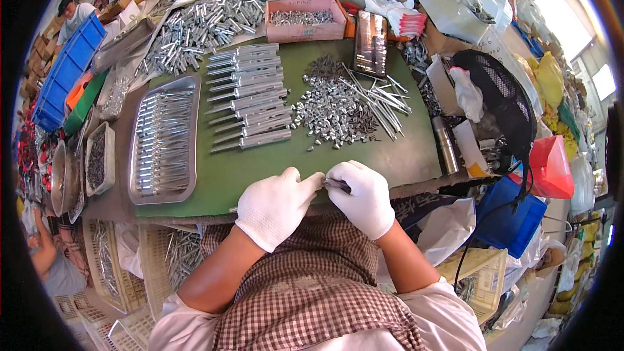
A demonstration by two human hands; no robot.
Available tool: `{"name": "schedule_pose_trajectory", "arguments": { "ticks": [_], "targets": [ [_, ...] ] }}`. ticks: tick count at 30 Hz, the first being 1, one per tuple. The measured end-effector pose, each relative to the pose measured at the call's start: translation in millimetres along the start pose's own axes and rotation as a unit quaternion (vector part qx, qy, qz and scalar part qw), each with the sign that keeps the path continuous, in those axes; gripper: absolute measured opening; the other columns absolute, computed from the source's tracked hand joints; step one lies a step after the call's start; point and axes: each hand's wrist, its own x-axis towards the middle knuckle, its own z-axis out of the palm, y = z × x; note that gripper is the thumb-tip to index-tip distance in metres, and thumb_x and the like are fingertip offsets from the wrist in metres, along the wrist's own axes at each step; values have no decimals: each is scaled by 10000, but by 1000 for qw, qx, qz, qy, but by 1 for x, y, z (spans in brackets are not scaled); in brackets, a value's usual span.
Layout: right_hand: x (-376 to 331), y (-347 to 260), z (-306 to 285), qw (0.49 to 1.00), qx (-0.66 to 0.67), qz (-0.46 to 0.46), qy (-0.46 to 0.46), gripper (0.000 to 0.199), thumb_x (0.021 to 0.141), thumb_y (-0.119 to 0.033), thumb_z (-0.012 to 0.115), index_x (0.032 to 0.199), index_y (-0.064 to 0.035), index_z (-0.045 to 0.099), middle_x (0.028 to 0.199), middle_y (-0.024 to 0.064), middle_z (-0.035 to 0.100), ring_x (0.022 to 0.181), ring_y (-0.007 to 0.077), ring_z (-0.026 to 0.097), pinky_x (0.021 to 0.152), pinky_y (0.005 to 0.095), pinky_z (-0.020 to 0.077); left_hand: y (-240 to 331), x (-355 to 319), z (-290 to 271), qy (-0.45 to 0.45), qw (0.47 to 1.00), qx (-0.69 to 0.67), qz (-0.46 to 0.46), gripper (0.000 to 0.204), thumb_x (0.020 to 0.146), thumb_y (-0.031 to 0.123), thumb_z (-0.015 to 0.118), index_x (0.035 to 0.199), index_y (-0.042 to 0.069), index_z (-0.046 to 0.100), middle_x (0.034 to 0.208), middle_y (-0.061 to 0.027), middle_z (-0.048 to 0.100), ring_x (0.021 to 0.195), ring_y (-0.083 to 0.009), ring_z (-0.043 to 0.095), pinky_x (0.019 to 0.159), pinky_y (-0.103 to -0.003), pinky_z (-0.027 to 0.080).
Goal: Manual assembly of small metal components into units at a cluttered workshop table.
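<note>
Both my hands wear white knitted gloves and meet over the front edge of the green work mat (390, 162). My left hand (276, 205) is closed round a thin metal rod (234, 209), whose end pokes out at its left side. Fingers of my right hand (364, 198) pinch small dark metal pieces (338, 186) close to the left fingertips; their exact kind is hard to make out. Beyond the hands lies a heap of small silver metal nuts (328, 107), with dark pins (364, 117) and long thin rods (383, 107) beside it. Silver tube assemblies (253, 101) lie in a row further left.
A steel tray (132, 175) of metal parts is at the left. Behind are a pile of metal tubes (201, 26), a pink box (305, 34) of small parts and a phone (370, 42). A metal cylinder (445, 146) and black mesh fan (500, 91) stand right. Another person (75, 16) is far left.
</note>
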Motion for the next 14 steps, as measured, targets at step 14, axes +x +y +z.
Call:
{"name": "schedule_pose_trajectory", "arguments": {
  "ticks": [14],
  "targets": [
    [23, 8, -17, 857, 461, 213, -85, 457, 853, -116, 701, 1290, -133, 567, 978, 13, 562, 756, 71, 501, 687, 213, 452, 5, 1, -8, -38, 999, 29, 0, 271, 959, 257, 580, 1215, 280, 665, 827, -118, 608, 646, -326, 672, 570, -423, 568]
  ]
}}
